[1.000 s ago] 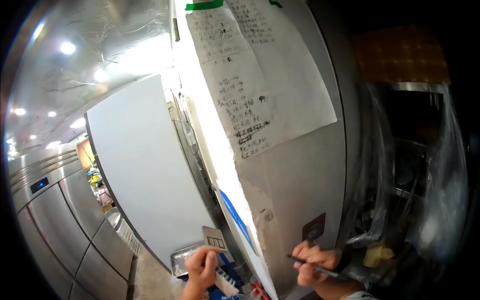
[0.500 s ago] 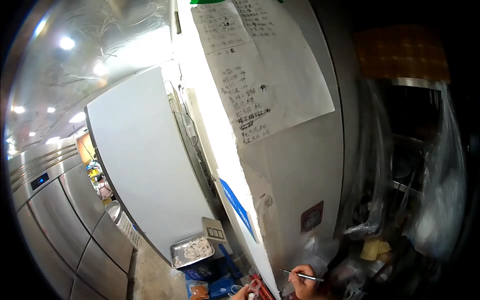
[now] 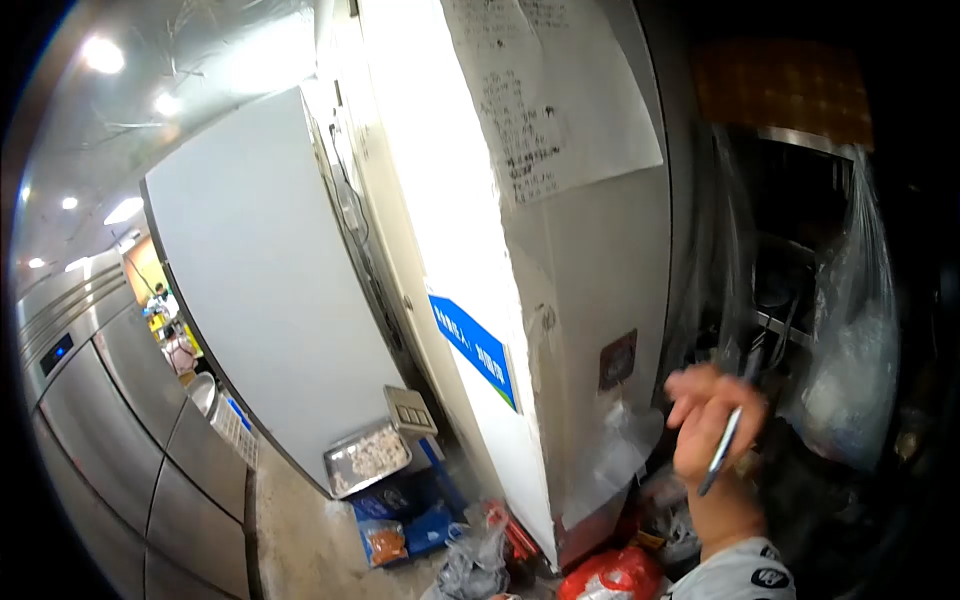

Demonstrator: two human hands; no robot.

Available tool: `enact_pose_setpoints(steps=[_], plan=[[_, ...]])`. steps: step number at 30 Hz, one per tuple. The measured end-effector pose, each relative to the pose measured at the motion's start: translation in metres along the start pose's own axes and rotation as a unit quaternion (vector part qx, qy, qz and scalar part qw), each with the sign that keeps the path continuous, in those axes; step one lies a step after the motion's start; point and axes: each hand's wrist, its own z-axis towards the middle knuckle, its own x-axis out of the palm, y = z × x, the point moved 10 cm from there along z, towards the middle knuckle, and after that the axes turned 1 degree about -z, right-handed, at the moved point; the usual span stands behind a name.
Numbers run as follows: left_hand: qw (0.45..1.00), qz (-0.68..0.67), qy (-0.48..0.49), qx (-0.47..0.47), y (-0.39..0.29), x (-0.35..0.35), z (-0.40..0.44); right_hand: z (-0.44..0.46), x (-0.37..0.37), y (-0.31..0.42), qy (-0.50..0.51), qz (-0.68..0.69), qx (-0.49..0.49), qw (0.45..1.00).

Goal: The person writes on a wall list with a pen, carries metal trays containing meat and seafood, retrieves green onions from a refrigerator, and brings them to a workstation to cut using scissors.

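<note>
My right hand (image 3: pixel 700 430) is raised in front of the dark area right of the wall corner, its fingers curled around a pen (image 3: pixel 722 452). The pen slants downward from the fingers, and the hand is slightly blurred. At the bottom edge only a sliver of skin, apparently my left hand (image 3: pixel 506 597), shows by a clear plastic bag (image 3: pixel 474 560); its fingers are hidden. A handwritten paper list (image 3: pixel 590 110) hangs on the grey panel, up and to the left of my right hand. Below my right hand lies a red plastic bag (image 3: pixel 612 578).
A metal tray of pale pieces (image 3: pixel 368 458) rests beside a scale (image 3: pixel 410 410) on a blue crate (image 3: pixel 385 498). A white door panel (image 3: pixel 265 280) stands behind. Steel refrigerators (image 3: pixel 110 440) line the left. Clear plastic bags (image 3: pixel 850 370) hang at right. Far off, a person (image 3: pixel 180 352) is visible.
My right hand has risen and moved right, away from the wall corner, still with the pen. My left hand has almost left the view. The camera has tilted down, bringing floor bags into sight.
</note>
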Motion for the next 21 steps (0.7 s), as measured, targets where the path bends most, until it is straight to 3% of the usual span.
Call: enact_pose_setpoints(steps=[3,4,7,11,15,17,21], plan=[[0.998,0.057,-0.004,0.035,0.009,0.004,-0.001,0.058,0.005,0.041,0.023,0.006,-0.086,0.996],[0.996,0.071,-0.007,0.045,0.012,0.006,-0.001,0.062,0.004,0.045,0.028,0.012,-0.079,0.996],[0.993,0.096,-0.012,0.066,0.021,0.015,-0.003,0.068,0.012,0.07,0.069,0.062,-0.191,0.977],[0.99,0.118,-0.019,0.081,0.03,0.026,-0.003,0.083,0.005,0.051,0.04,-0.02,-0.103,0.994],[0.987,0.131,-0.022,0.093,0.034,0.04,-0.002,0.087,-0.001,0.066,0.067,0.123,-0.195,0.971],[0.985,0.137,-0.025,0.098,0.035,0.045,-0.004,0.091,0.004,0.049,0.058,0.006,-0.136,0.989],[0.983,0.144,-0.037,0.111,0.035,0.047,-0.007,0.082,-0.011,0.064,0.082,0.046,-0.166,0.982]])
